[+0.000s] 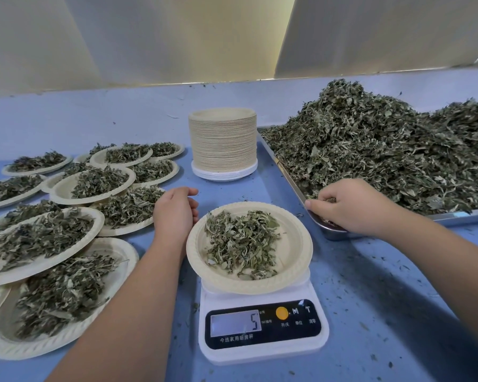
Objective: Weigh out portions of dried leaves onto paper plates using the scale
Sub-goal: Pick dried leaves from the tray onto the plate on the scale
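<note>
Paper plate (293, 244) of dried leaves (240, 242) sits on the scale (262, 330) reading 5, so from the head view I keep my left hand (174, 213), loosely curled and empty, off it, while my right hand (348, 206) pinches only a few leaves from the tray (453, 217) for topping up.

We saw a blue table (370, 285) strewn with leaf crumbs. On it, between our hands, stood a white scale (262, 330); beyond them a stack of empty plates (223, 142); left of our left hand, overlapping filled plates (66, 216); under our right hand, a metal tray (453, 217).
</note>
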`<state>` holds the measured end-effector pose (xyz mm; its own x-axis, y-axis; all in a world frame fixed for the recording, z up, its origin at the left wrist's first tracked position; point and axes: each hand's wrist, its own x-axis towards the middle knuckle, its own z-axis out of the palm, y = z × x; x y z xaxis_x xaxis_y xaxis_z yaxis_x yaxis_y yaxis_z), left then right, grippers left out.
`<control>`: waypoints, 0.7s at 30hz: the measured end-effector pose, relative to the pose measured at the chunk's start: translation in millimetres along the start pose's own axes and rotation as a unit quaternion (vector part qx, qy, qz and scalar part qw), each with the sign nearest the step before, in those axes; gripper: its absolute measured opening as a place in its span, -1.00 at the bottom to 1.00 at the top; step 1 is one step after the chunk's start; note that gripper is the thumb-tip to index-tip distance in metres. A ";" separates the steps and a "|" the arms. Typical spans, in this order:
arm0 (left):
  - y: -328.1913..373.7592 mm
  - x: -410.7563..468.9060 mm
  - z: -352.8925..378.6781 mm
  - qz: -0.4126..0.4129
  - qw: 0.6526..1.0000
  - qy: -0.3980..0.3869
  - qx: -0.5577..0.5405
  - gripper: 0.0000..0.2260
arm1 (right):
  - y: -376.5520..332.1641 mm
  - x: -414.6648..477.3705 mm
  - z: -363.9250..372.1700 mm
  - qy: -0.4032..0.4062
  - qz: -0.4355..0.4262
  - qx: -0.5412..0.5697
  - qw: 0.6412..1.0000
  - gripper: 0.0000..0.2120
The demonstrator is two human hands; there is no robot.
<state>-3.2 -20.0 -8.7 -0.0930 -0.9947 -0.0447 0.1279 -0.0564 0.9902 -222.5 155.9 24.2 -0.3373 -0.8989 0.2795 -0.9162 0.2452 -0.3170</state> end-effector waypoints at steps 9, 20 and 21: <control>-1.9 0.6 -1.0 0.010 1.000 -0.001 0.001 -0.85 | -75.8 14.6 -18.0 0.098 -0.060 0.167 0.979 -0.51; -1.7 -0.7 -2.0 0.015 1.000 -0.008 -0.002 -0.84 | -111.5 -6.4 -23.7 -0.055 -0.110 0.190 0.974 -0.54; -1.7 -0.9 -2.4 0.018 1.000 -0.008 0.003 -0.83 | -110.9 -8.3 -28.1 -0.083 -0.115 0.183 0.973 -0.53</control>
<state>-1.0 -19.2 -10.7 -0.1040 -0.9946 -0.0066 0.1265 -0.0198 0.9918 -124.2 146.3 82.5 -0.0660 -0.9685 0.2403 -0.8149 -0.0866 -0.5731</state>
